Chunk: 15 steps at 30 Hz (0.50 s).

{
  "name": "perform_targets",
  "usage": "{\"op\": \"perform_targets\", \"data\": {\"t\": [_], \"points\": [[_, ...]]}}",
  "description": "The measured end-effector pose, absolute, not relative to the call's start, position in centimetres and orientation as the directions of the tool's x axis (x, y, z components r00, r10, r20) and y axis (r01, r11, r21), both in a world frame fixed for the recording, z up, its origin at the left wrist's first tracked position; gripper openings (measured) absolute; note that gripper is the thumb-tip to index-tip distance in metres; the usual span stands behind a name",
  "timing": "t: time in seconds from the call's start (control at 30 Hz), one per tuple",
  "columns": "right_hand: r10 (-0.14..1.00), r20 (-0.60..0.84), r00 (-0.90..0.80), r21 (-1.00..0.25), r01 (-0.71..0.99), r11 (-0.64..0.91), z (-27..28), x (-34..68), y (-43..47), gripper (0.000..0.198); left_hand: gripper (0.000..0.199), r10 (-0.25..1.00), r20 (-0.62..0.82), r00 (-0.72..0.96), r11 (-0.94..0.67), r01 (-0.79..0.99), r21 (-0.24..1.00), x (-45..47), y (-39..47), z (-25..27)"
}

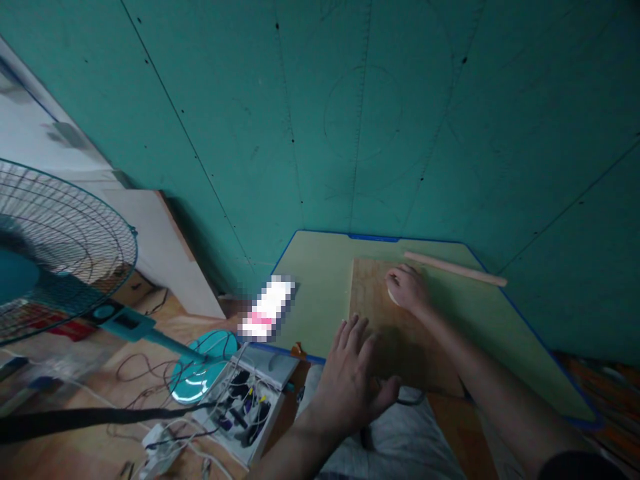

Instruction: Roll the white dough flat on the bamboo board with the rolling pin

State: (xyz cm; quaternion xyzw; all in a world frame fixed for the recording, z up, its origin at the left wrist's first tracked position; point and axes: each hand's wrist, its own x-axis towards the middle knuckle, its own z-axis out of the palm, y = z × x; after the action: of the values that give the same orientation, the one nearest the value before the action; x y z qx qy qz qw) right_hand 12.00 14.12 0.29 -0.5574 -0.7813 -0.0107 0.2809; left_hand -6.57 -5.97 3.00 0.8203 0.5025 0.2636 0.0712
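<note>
Left hand (349, 375), fingers apart, near wooden board (367, 283). Right hand (410, 288), fingers curled over pale piece (393, 296); grip, cannot tell. Wooden rod (455, 269), beside board.

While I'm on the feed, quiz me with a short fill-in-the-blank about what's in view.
1. Over the wooden board, a pale item shows beneath the person's ____ hand.
2. The open hand, nearer the camera, is the person's ____ one.
3. The tabletop has an edge coloured ____.
4. The standing fan is on the ____ side of the view.

Missing words: right; left; blue; left.
</note>
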Motion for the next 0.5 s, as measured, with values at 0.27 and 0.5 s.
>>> {"op": "perform_targets", "data": {"t": [0.27,0.5], "points": [[0.853,0.446,-0.270,-0.297,0.854,0.426,0.6,12.0,13.6,0.027,0.117,0.942,0.199,0.272,-0.324,0.892,0.314,-5.7,-3.6,0.3],[0.818,0.456,-0.351,-0.300,0.804,0.513,1.0,13.1,8.3,0.039,0.113,0.938,0.252,0.240,-0.308,0.909,0.282,-5.8,-3.6,-1.6]]}}
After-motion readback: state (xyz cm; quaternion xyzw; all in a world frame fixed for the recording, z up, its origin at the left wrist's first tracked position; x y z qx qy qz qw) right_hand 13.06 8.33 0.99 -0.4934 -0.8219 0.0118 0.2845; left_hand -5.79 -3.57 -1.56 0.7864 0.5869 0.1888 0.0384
